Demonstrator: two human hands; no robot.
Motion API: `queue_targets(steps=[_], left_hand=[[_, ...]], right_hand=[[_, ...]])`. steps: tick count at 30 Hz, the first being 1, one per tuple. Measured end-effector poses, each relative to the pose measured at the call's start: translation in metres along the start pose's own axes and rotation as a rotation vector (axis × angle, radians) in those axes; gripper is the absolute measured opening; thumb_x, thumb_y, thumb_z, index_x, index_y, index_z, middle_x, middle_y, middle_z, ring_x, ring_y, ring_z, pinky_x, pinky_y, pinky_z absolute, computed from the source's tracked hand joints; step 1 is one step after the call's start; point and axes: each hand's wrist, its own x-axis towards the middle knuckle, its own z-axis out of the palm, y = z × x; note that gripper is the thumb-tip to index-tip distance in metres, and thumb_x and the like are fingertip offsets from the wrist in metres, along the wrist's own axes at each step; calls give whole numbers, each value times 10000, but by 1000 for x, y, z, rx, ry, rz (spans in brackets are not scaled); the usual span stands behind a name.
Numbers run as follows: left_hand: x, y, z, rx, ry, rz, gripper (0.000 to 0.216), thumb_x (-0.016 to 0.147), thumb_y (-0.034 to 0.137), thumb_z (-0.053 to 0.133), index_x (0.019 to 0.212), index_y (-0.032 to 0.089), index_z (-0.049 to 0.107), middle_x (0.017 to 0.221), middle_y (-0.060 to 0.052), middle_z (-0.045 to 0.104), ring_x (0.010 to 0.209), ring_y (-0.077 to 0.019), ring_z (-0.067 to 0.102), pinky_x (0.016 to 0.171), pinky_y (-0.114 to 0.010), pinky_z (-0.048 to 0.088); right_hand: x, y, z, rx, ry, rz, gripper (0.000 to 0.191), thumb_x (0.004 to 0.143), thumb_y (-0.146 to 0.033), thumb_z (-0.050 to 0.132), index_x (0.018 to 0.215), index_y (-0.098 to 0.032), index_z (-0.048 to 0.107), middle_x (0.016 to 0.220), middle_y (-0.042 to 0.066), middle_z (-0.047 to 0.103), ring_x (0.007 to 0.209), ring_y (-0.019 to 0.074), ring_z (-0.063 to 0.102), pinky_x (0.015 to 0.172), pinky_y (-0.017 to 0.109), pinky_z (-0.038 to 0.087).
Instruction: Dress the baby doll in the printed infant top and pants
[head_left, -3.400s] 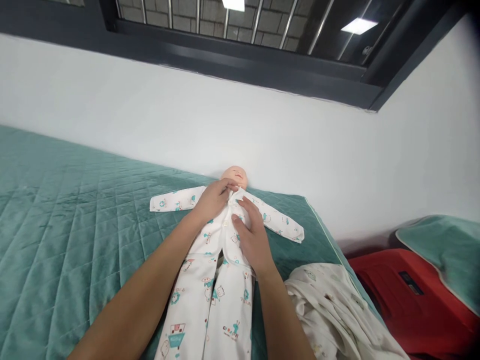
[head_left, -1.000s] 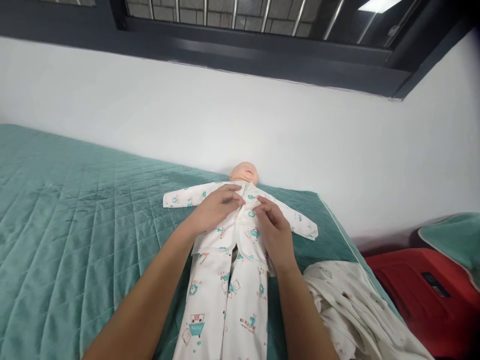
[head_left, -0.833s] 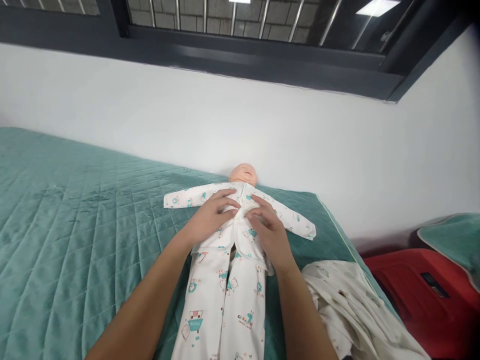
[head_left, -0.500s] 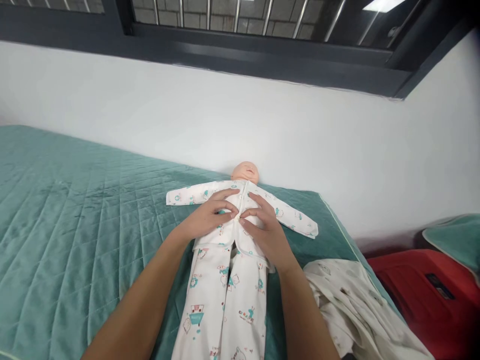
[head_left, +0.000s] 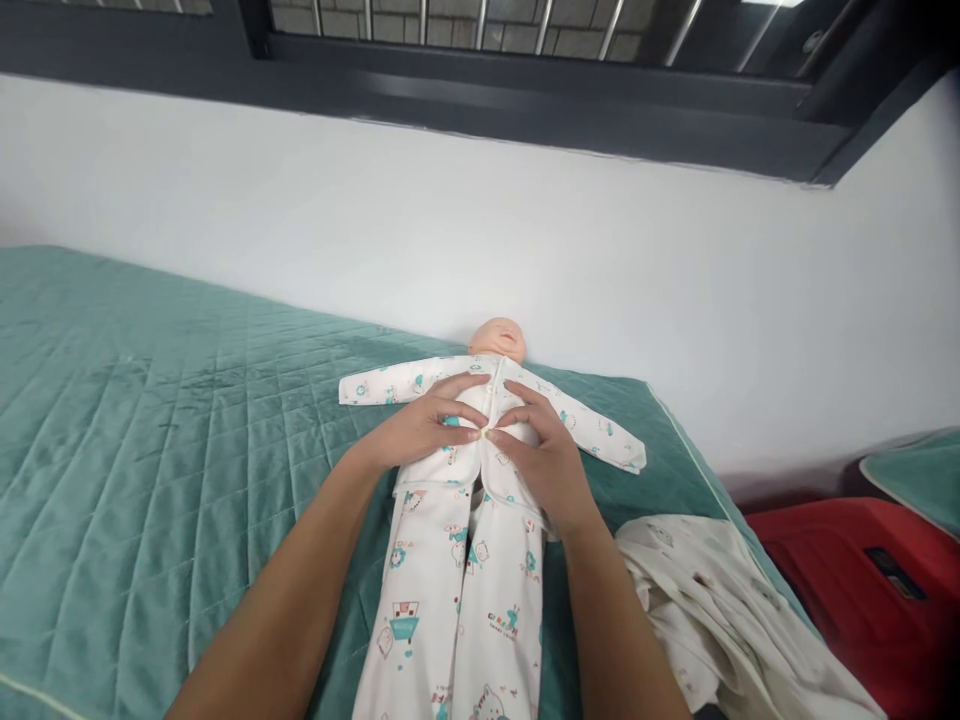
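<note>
1. Pinching at the middle of the front opening, the thumb and forefinger of the left hand (head_left: 431, 430) are drawn together on the white printed shirt (head_left: 495, 400), its middle finger reaching higher on the chest.
2. The right hand (head_left: 551, 460) mirrors it from the other side, thumb and forefinger tips together at the same opening; the two thumbs nearly meet. Whether a button sits between the fingertips, I cannot tell.
3. The shirt is on a doll (head_left: 498, 340), which lies face up on a green quilted cover (head_left: 187, 450), its head by the white wall (head_left: 637, 270). Both sleeves stretch out to the sides, and below the hands the front edges part.
4. Matching printed trousers (head_left: 499, 600) lie under the shirt's hem and run toward the wearer of the camera.
5. Beside the right forearm, a crumpled pale cloth (head_left: 712, 600) lies at the cover's edge.
6. Beyond that edge are a red object with a dark label (head_left: 862, 580) and a green padded piece (head_left: 919, 475) partly over it.
7. Above the wall runs a dark window frame (head_left: 525, 95), with metal bars (head_left: 544, 25) behind.
</note>
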Motion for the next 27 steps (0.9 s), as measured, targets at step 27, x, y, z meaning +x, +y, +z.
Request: queue_targets(steps=[27], left_hand=[[1, 2, 8, 53, 79, 75, 156, 842, 369, 683, 941, 249, 684, 1510, -37, 437, 1450, -246, 312, 1192, -437, 268]], right_hand=[[3, -1, 5, 10, 91, -12, 136, 780, -332, 741, 785, -241, 640, 1296, 48, 631, 1241, 270, 551, 1097, 464, 354]])
